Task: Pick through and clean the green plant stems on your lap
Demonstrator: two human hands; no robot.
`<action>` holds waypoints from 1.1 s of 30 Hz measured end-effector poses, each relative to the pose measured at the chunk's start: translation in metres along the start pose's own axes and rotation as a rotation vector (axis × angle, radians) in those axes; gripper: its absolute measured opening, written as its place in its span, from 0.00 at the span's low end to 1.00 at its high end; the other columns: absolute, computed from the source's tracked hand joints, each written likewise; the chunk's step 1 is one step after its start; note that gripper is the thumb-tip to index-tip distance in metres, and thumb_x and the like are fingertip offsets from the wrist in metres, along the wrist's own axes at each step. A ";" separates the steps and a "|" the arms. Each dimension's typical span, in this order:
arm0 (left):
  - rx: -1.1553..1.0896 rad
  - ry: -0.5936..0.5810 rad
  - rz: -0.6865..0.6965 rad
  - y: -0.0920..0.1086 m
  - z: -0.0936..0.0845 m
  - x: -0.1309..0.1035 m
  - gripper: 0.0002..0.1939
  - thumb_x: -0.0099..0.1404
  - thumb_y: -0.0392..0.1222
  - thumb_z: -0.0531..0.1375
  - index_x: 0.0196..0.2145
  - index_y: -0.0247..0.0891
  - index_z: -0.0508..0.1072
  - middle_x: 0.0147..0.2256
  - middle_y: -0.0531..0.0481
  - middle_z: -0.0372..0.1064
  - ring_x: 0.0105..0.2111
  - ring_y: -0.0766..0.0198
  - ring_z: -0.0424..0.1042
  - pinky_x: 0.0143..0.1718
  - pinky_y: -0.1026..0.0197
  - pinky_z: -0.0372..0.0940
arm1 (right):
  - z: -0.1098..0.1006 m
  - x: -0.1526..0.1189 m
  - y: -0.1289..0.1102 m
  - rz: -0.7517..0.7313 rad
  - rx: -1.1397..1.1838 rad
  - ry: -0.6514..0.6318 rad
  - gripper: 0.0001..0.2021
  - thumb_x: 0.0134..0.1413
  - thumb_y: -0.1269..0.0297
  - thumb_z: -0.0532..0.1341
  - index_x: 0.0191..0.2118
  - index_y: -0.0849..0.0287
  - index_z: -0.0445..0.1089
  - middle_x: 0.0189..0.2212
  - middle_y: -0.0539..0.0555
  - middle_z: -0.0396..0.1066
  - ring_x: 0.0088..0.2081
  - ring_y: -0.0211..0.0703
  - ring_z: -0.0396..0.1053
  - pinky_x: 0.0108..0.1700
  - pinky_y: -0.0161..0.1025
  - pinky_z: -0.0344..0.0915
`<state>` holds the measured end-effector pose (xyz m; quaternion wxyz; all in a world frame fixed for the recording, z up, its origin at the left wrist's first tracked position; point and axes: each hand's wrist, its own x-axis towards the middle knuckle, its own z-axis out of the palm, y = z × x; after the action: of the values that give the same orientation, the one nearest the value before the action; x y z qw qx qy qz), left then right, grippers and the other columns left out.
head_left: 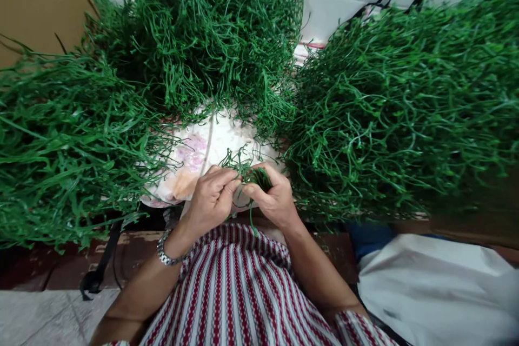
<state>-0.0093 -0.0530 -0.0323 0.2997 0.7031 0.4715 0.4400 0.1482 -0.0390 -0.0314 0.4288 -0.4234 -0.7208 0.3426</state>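
Observation:
My left hand (214,194) is closed, its thumb and forefinger pinched together at a small bunch of thin green stems (238,160). Close beside it, my right hand (275,197) has its fingers curled round the same bunch, with dark green strands showing between thumb and forefinger. Some strands stick up beyond the fingertips, and one hangs down toward my lap. Exactly what the left fingertips pinch is partly hidden. Beneath the hands lies a pale floral cloth (221,138).
Big heaps of similar green stems surround the cloth: a left heap (68,140), a far heap (203,27) and a right heap (405,102). A brown board (40,5) stands at the far left. White fabric (433,281) lies at the lower right; a black strap (107,251) hangs lower left.

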 end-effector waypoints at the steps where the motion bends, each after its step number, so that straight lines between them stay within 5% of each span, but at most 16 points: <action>1: 0.010 -0.011 0.006 0.000 0.000 -0.001 0.10 0.63 0.37 0.53 0.26 0.37 0.71 0.22 0.52 0.64 0.25 0.66 0.62 0.28 0.65 0.57 | 0.000 -0.001 0.001 0.005 0.002 -0.018 0.07 0.52 0.63 0.60 0.33 0.60 0.64 0.24 0.46 0.63 0.25 0.32 0.59 0.28 0.29 0.57; 6: -0.153 -0.007 -0.010 -0.004 -0.010 -0.009 0.07 0.62 0.36 0.56 0.32 0.38 0.74 0.25 0.51 0.70 0.23 0.69 0.65 0.25 0.67 0.59 | -0.010 -0.007 -0.001 -0.052 -0.008 -0.057 0.07 0.55 0.66 0.57 0.27 0.61 0.63 0.20 0.45 0.57 0.22 0.30 0.56 0.26 0.28 0.54; 14: -0.246 0.021 -0.038 -0.013 -0.022 -0.020 0.05 0.59 0.35 0.58 0.28 0.37 0.75 0.22 0.52 0.68 0.23 0.68 0.65 0.25 0.67 0.58 | -0.021 -0.015 -0.008 -0.171 -0.081 -0.086 0.05 0.56 0.69 0.56 0.29 0.62 0.63 0.20 0.46 0.60 0.22 0.29 0.58 0.26 0.28 0.54; 19: -0.255 -0.033 0.073 -0.014 -0.026 -0.026 0.06 0.59 0.30 0.58 0.30 0.36 0.73 0.22 0.52 0.66 0.24 0.68 0.63 0.26 0.64 0.58 | -0.026 -0.024 -0.014 -0.203 -0.168 -0.163 0.07 0.58 0.69 0.54 0.30 0.63 0.64 0.21 0.49 0.62 0.24 0.31 0.60 0.26 0.29 0.54; 27: 0.021 -0.251 0.374 0.013 -0.044 -0.024 0.06 0.62 0.30 0.54 0.30 0.35 0.69 0.22 0.51 0.69 0.23 0.68 0.66 0.30 0.61 0.63 | -0.051 -0.039 -0.035 -0.269 -0.299 -0.372 0.07 0.59 0.69 0.51 0.32 0.62 0.64 0.23 0.51 0.66 0.26 0.35 0.62 0.29 0.33 0.57; 33: 0.060 -0.302 0.435 0.013 -0.045 -0.025 0.06 0.60 0.29 0.55 0.32 0.36 0.68 0.23 0.51 0.71 0.26 0.66 0.70 0.34 0.61 0.65 | -0.063 -0.044 -0.038 -0.251 -0.313 -0.444 0.08 0.59 0.70 0.50 0.34 0.65 0.65 0.23 0.53 0.67 0.26 0.36 0.63 0.29 0.33 0.57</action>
<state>-0.0486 -0.0802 -0.0105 0.2439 0.8542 0.2721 0.3699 0.2051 -0.0863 0.0120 0.2291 -0.3068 -0.8877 0.2558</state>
